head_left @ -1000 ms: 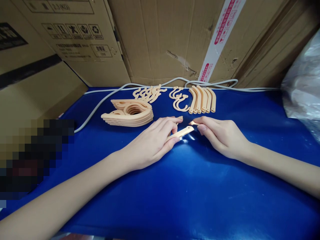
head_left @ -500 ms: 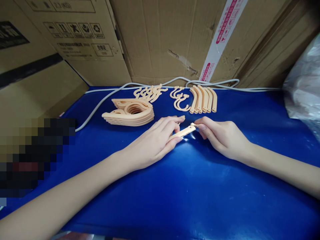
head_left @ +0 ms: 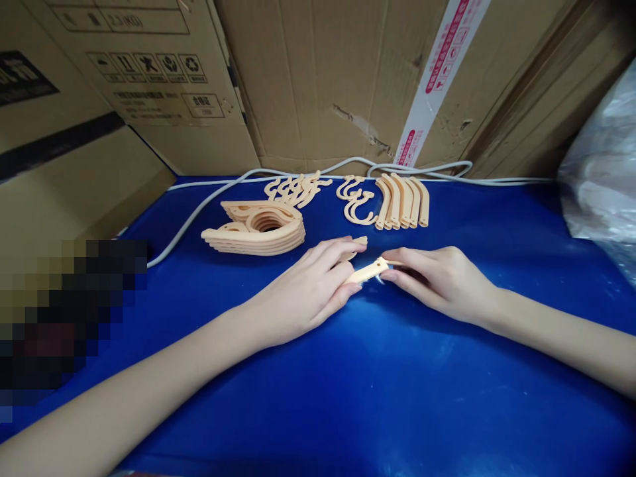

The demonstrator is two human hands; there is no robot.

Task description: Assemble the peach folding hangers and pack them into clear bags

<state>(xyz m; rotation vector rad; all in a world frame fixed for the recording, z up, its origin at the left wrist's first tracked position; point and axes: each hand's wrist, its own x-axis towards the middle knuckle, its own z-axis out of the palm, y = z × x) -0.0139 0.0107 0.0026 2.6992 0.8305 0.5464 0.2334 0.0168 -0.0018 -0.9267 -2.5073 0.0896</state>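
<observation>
My left hand (head_left: 318, 288) is closed around a peach plastic hanger piece (head_left: 368, 271). A flat end with a small hole sticks out past its thumb, and another peach end shows beyond the fingertips. My right hand (head_left: 437, 281) pinches a slim peach piece, perhaps a hanger hook, mostly hidden by its fingers. That slim piece meets the holed end, though I cannot tell whether it sits inside. Behind my left hand lies a stack of folded hanger bodies (head_left: 258, 242). Farther back are loose hooks (head_left: 295, 191), more hooks (head_left: 358, 205) and a row of curved hanger arms (head_left: 402, 202).
A blue surface (head_left: 372, 391) lies under everything. Cardboard boxes (head_left: 318, 86) wall the back and left. A white cable (head_left: 199, 204) runs along the rear edge. Clear plastic wrapping (head_left: 601, 159) bulges at the right, and a blurred dark patch (head_left: 74, 318) covers the left.
My right hand has brought its slim piece against the holed end, its thumb now touching the end. The hanger piece has shifted slightly toward me. The view has tilted slightly.
</observation>
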